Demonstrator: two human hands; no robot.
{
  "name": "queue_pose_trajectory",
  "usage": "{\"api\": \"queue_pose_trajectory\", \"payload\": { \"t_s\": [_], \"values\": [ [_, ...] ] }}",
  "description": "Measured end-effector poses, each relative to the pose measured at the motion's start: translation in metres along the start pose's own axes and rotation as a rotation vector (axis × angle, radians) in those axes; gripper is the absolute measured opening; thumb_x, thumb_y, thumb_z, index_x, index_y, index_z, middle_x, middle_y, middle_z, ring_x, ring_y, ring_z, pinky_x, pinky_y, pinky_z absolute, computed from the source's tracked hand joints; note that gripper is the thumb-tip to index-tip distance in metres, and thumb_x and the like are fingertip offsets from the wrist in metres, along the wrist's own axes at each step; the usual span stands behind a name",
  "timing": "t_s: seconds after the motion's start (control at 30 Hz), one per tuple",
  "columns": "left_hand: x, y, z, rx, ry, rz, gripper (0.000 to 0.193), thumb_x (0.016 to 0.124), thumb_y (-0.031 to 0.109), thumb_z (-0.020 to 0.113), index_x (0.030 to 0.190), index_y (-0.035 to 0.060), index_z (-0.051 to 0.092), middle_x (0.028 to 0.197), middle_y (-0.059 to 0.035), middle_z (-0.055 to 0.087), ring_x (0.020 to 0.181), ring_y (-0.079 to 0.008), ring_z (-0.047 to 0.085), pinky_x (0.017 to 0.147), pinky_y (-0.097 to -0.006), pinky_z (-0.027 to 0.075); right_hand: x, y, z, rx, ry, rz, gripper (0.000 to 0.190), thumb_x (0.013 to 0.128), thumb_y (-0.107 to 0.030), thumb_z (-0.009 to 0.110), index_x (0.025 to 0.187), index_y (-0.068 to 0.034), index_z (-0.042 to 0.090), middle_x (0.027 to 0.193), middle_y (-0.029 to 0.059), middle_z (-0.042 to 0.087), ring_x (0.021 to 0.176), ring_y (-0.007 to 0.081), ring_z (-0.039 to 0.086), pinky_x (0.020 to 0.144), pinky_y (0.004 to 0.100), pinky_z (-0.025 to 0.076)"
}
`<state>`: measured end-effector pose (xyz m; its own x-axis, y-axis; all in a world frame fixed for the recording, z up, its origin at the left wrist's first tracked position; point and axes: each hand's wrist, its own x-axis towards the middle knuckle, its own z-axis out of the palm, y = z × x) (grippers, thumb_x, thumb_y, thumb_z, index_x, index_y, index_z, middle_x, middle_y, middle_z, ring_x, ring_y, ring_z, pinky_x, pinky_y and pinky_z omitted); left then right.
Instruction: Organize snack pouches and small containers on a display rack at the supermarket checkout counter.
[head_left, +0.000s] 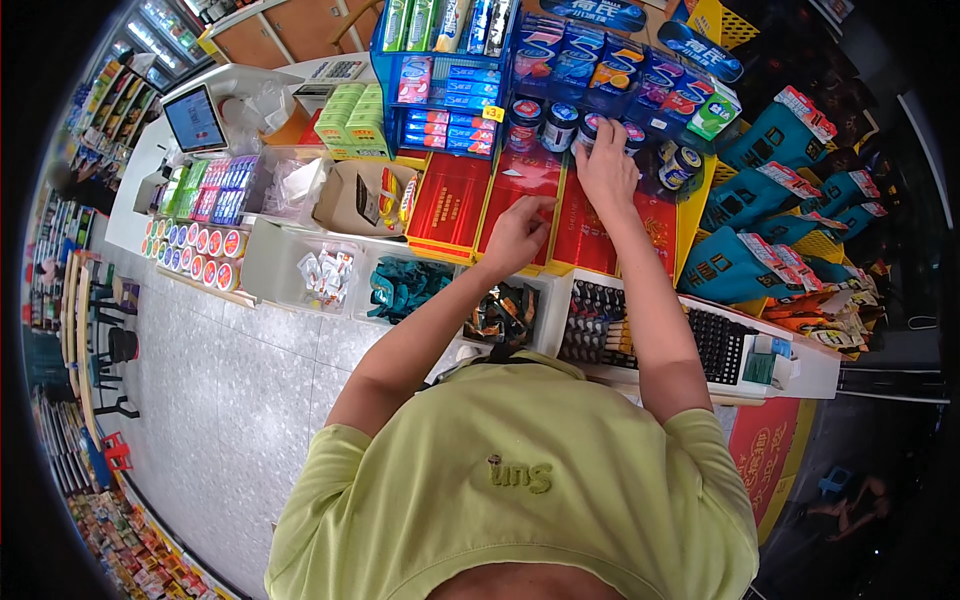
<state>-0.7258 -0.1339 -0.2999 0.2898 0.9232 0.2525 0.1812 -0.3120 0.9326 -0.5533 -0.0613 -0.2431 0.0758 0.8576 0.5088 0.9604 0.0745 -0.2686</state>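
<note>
Several round gum jars stand in a row below the blue rack of gum packs. My right hand reaches over the red boxes, its fingers on the lid of one jar; whether they grip it is hidden. To its left stand a dark jar with a white label and a red-lidded jar. My left hand hovers low over or rests on the red gift boxes, fingers loosely curled, with nothing visible in them. Another dark jar sits at the right, tilted.
Left of the red boxes are a cardboard box with small packets and green cartons. Clear bins of wrapped items line the near edge. Teal bags hang on a yellow rack at right. A touchscreen stands at far left.
</note>
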Motion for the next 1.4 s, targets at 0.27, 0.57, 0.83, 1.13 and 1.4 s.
{"api": "queue_pose_trajectory", "payload": {
  "t_s": [0.27, 0.57, 0.83, 1.13, 1.4],
  "values": [
    [0.001, -0.002, 0.0, 0.019, -0.018, 0.002, 0.038, 0.087, -0.009, 0.056, 0.123, 0.0023, 0.06, 0.112, -0.0124, 0.064, 0.091, -0.0192, 0.069, 0.077, -0.0304, 0.057, 0.0, 0.0, 0.0, -0.029, 0.029, 0.011, 0.046, 0.091, -0.031, 0.065, 0.124, -0.003, 0.049, 0.131, 0.0189, 0.05, 0.081, 0.0415, 0.069, 0.069, 0.0485, 0.058],
    [0.0, 0.0, -0.001, 0.028, -0.019, 0.001, 0.039, 0.086, -0.009, 0.057, 0.124, 0.0015, 0.059, 0.113, -0.0129, 0.064, 0.094, -0.0205, 0.069, 0.079, -0.0314, 0.058, 0.0, -0.003, -0.006, 0.045, 0.015, 0.076, 0.053, 0.086, -0.034, 0.071, 0.126, -0.005, 0.051, 0.125, 0.0174, 0.052, 0.094, 0.0411, 0.067, 0.077, 0.0476, 0.057],
    [0.001, -0.002, 0.0, -0.012, 0.004, 0.012, 0.04, 0.083, -0.008, 0.057, 0.122, 0.0016, 0.059, 0.111, -0.0154, 0.063, 0.086, -0.0261, 0.071, 0.076, -0.0334, 0.058, 0.005, -0.014, -0.025, 0.173, 0.078, 0.058, 0.058, 0.08, -0.032, 0.077, 0.127, -0.011, 0.052, 0.122, 0.014, 0.06, 0.101, 0.0396, 0.065, 0.081, 0.0478, 0.054],
    [0.0, -0.001, -0.001, -0.006, -0.011, -0.019, 0.04, 0.084, -0.008, 0.056, 0.123, 0.0007, 0.059, 0.112, -0.0161, 0.064, 0.087, -0.0262, 0.07, 0.076, -0.034, 0.057, -0.045, 0.003, -0.069, 0.28, 0.003, 0.085, 0.059, 0.076, -0.033, 0.08, 0.126, -0.012, 0.056, 0.117, 0.0152, 0.062, 0.103, 0.0368, 0.064, 0.084, 0.0458, 0.052],
    [0.001, -0.003, 0.0, -0.011, 0.015, 0.038, 0.041, 0.082, -0.007, 0.058, 0.122, 0.0011, 0.06, 0.111, -0.0145, 0.064, 0.084, -0.025, 0.07, 0.076, -0.0335, 0.057, -0.075, 0.015, -0.077, 0.182, -0.2, 0.161, 0.057, 0.078, -0.032, 0.078, 0.126, -0.009, 0.057, 0.12, 0.016, 0.061, 0.106, 0.037, 0.063, 0.086, 0.0472, 0.051]
  ]
}}
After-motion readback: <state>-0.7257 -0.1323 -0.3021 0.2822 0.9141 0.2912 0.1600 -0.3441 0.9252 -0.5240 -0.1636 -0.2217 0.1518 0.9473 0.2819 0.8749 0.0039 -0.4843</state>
